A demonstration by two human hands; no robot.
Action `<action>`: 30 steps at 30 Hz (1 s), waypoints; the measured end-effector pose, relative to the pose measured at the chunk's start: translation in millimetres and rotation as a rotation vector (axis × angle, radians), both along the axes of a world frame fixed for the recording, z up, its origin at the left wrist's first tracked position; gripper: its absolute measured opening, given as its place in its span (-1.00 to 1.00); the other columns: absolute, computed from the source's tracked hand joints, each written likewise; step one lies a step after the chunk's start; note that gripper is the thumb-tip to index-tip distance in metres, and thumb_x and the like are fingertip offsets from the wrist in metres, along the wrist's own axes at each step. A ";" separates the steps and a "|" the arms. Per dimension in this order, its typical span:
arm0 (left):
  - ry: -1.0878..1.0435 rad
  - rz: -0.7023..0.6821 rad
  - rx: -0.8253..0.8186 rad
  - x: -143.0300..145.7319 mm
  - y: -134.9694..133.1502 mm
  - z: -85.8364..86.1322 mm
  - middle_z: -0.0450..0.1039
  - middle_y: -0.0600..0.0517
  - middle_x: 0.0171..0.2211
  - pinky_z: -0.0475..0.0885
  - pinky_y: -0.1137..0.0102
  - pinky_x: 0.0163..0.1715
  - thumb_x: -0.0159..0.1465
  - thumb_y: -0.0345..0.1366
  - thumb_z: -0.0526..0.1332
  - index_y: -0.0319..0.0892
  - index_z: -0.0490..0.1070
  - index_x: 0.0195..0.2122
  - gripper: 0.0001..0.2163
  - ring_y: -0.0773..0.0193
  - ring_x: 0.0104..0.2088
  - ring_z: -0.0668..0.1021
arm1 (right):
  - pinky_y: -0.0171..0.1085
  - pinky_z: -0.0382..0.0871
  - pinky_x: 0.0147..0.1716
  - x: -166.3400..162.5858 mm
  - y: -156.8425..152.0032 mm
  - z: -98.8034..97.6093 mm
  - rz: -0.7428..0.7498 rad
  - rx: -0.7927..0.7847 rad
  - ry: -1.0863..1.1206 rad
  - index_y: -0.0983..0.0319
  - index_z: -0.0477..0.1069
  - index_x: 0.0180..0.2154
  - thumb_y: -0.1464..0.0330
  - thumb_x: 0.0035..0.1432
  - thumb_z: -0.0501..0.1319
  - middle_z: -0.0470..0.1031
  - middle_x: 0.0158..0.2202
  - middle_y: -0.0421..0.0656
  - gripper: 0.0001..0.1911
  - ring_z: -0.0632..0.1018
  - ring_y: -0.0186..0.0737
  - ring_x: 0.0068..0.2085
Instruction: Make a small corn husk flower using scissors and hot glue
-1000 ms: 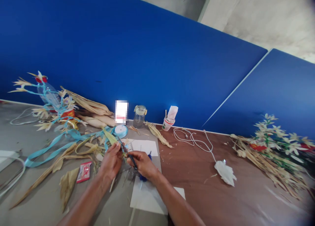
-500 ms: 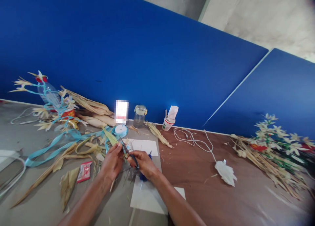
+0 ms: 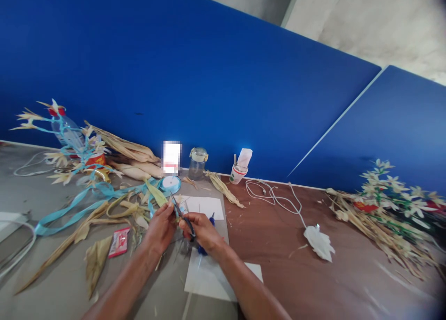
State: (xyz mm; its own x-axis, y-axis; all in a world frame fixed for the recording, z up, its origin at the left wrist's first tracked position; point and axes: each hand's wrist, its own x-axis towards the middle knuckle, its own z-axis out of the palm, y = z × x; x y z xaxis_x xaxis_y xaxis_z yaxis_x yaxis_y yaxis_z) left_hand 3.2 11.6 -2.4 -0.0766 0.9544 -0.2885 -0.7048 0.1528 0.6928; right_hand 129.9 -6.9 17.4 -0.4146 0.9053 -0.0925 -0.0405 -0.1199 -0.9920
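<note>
My left hand has its fingers pinched on a pale green corn husk, which sticks out beyond the fingertips to the upper left. Dark-handled scissors are in my right hand, their blades angled up and left across the left fingertips. Whether the blades touch the husk I cannot make out. Under my right hand lies a blue object, mostly hidden, on white paper. Just beyond the hands is a spool of light blue ribbon.
Dried husks, loose blue ribbon and a red packet lie to the left. Along the blue partition stand a glass jar and a paper cup. A white cable and white flowers are on the right.
Both hands stay almost in place, still holding the husk and the scissors. The scissors and right fingers have shifted very slightly left; the whole view has moved a little.
</note>
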 end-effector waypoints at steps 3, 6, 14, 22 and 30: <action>0.008 0.004 -0.016 -0.1 1.4 -2.2 0.41 0.09 -0.58 0.36 0.52 -0.59 0.05 -0.44 0.26 -0.26 0.38 -0.50 -0.95 0.39 -0.60 0.45 | -0.39 -0.03 -0.60 -0.6 -0.6 2.3 -0.020 -0.052 0.005 0.28 0.33 -0.58 0.03 -0.12 0.27 0.20 -0.71 -0.33 -0.58 0.16 -0.48 -0.64; -0.004 0.011 -0.016 -0.6 2.4 -3.5 0.40 0.09 -0.58 0.35 0.53 -0.59 0.03 -0.45 0.27 -0.26 0.37 -0.53 -0.93 0.40 -0.60 0.44 | -0.38 -0.07 -0.60 0.6 -0.1 1.8 -0.044 -0.064 0.008 0.28 0.33 -0.59 0.03 -0.15 0.29 0.18 -0.70 -0.34 -0.57 0.12 -0.49 -0.63; -0.018 0.034 -0.029 0.9 1.3 -2.3 0.38 0.09 -0.60 0.35 0.56 -0.59 0.06 -0.50 0.22 -0.27 0.38 -0.55 -0.93 0.43 -0.61 0.41 | -0.37 -0.09 -0.58 2.6 1.2 -3.9 -0.063 -0.009 -0.015 0.29 0.37 -0.58 0.10 -0.16 0.32 0.13 -0.67 -0.35 -0.63 0.10 -0.49 -0.60; 0.014 -0.002 0.000 1.9 0.9 -5.4 0.37 0.08 -0.59 0.35 0.54 -0.59 0.08 -0.47 0.22 -0.27 0.39 -0.54 -0.92 0.41 -0.61 0.41 | -0.39 -0.07 -0.63 3.5 3.9 -4.7 -0.032 -0.083 -0.037 0.30 0.38 -0.55 0.11 -0.10 0.29 0.22 -0.73 -0.34 -0.64 0.16 -0.49 -0.66; 0.003 0.011 -0.010 0.7 0.4 -2.5 0.37 0.11 -0.62 0.29 0.58 -0.62 0.03 -0.47 0.24 -0.26 0.37 -0.57 -0.92 0.46 -0.64 0.38 | -0.38 -0.13 -0.62 5.3 1.1 1.6 -0.067 -0.070 0.004 0.29 0.32 -0.60 0.11 -0.18 0.34 0.15 -0.72 -0.37 -0.62 0.10 -0.51 -0.64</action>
State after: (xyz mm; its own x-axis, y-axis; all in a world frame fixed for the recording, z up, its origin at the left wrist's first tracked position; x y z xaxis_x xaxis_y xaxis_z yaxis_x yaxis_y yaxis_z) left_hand 3.9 12.0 -5.0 -0.0881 0.9506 -0.2977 -0.7045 0.1518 0.6933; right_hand 135.2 -5.8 19.0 -0.3536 0.9225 -0.1545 -0.0548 -0.1853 -0.9811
